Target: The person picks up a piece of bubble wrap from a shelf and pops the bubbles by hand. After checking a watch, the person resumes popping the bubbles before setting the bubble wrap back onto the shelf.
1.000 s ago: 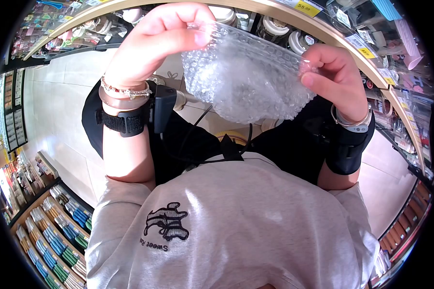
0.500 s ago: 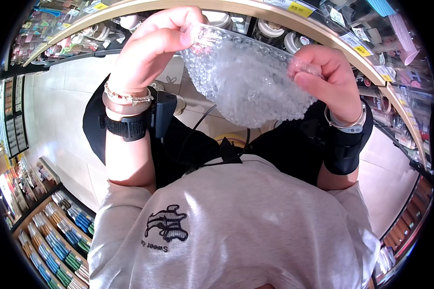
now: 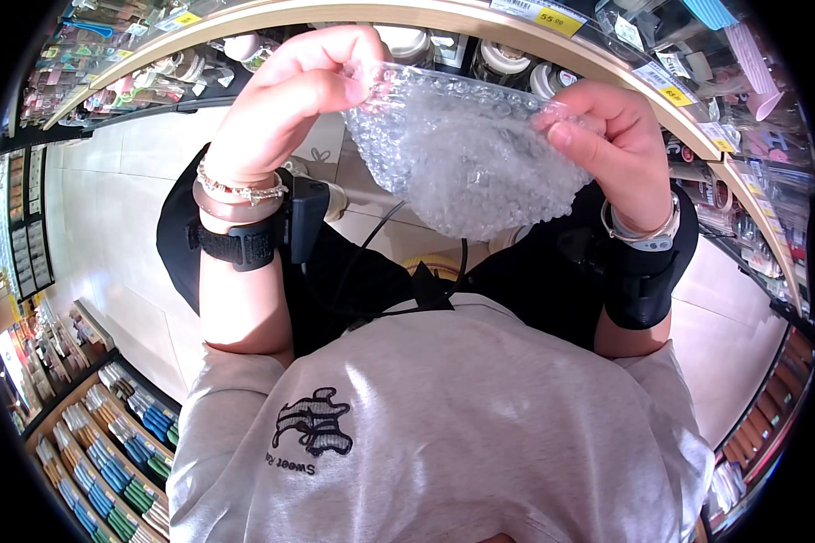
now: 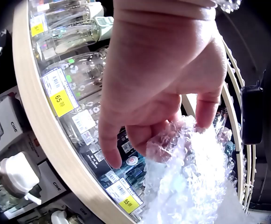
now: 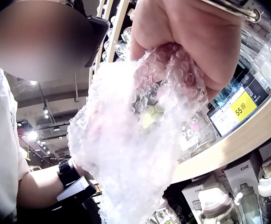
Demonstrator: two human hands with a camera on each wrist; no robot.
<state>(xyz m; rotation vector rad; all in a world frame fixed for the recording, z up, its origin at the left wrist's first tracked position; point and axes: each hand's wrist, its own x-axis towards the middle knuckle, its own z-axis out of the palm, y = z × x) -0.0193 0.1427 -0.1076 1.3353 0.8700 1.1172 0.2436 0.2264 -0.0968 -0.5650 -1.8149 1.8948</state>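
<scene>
A crinkled piece of clear bubble wrap hangs between both hands in front of the knees. My left hand pinches its upper left corner between thumb and curled fingers. At the upper right corner, my right hand grips it the same way. The top edge runs fairly straight from hand to hand, while the lower part bunches and sags. In the left wrist view the bubble wrap drops from the fingertips. Bubbles press against the right fingers in the right wrist view, where the wrap glares white.
A curved wooden shelf edge with price tags passes just beyond the hands. White-lidded bottles stand below it. Packaged goods fill a rack at lower left. Pale floor tiles lie around the legs, and a black cable loops at the lap.
Both hands have come down slightly toward the body. The right hand has moved a little to the left, and the bubble wrap has sagged and changed its folds. Both grips stay on it.
</scene>
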